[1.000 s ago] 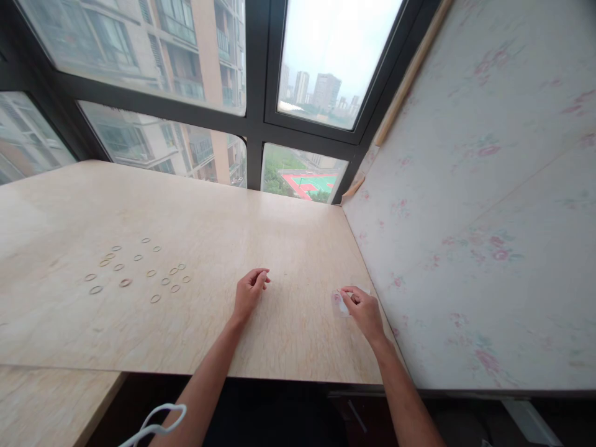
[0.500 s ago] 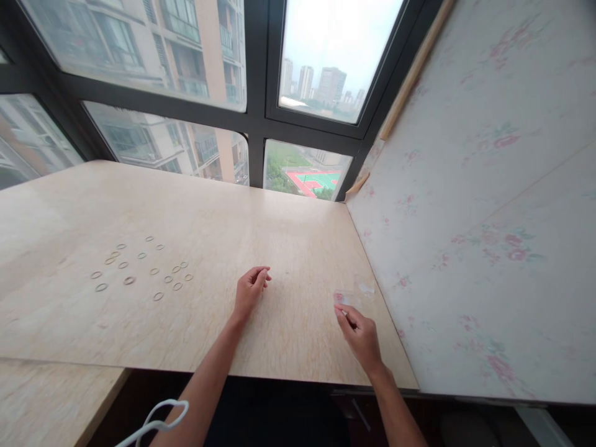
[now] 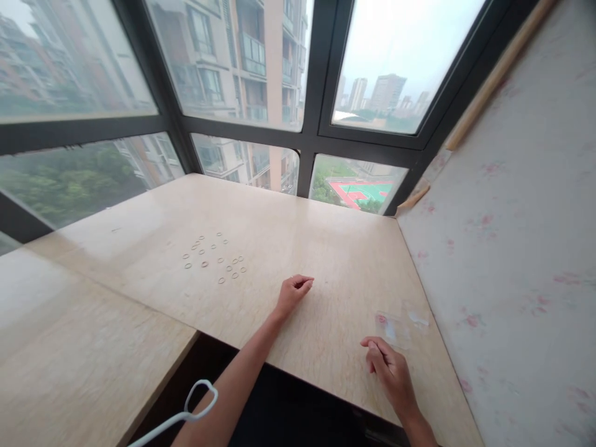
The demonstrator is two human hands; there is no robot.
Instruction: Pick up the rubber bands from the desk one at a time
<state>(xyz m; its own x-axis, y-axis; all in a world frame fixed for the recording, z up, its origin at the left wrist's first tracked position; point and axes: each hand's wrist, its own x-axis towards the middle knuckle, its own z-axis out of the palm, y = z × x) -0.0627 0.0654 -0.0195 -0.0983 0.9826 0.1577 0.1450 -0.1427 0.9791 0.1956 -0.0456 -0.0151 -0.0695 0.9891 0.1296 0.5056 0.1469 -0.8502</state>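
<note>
My left hand point(image 3: 294, 294) hovers over or rests on the middle of the tabletop, thumb and fingertips pressed together. Whatever is in that pinch, if anything, is too small to make out. My right hand point(image 3: 388, 369) is near the front edge at the right, its index finger stretched out and thumb apart from it, with nothing visible in between. Just beyond it lies a clear plastic case or packet point(image 3: 391, 327) with a small red mark. Several thin rings point(image 3: 204, 265) lie scattered to the left of my left hand.
A second clear piece point(image 3: 418, 318) lies near the flowered wall point(image 3: 493, 261). The pale, marbled tabletop point(image 3: 316, 236) runs back to dark-framed windows point(image 3: 310, 124). A white cable loop point(image 3: 205, 403) hangs by my left forearm. The tabletop has an inner corner point(image 3: 197, 331) at the left.
The view has swung left, so everything sits further right. My right hand has drawn back from the clear case, and its pinch has loosened. The left hand's fingers are still together.
</note>
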